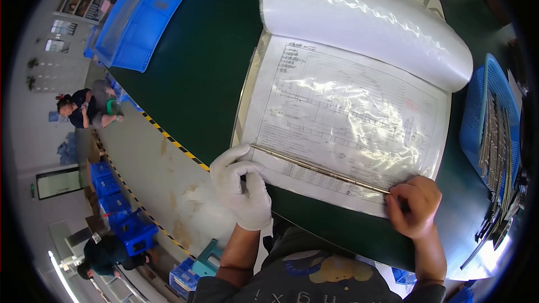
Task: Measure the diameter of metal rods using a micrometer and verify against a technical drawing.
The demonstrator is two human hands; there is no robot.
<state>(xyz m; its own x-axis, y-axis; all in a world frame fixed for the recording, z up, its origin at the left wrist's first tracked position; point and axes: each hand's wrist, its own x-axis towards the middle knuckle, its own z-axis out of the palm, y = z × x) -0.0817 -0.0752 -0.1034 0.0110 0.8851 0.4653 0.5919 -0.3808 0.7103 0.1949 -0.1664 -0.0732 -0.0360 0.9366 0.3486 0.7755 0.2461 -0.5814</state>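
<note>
Gloved left hand (242, 186) — thin metal rod (320, 170) — right hand (414, 205).

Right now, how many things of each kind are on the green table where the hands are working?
Long metal rod held by left hand and right hand: 1
Open binder of sleeved drawings: 1
Blue bins: 2
Total: 4
</note>
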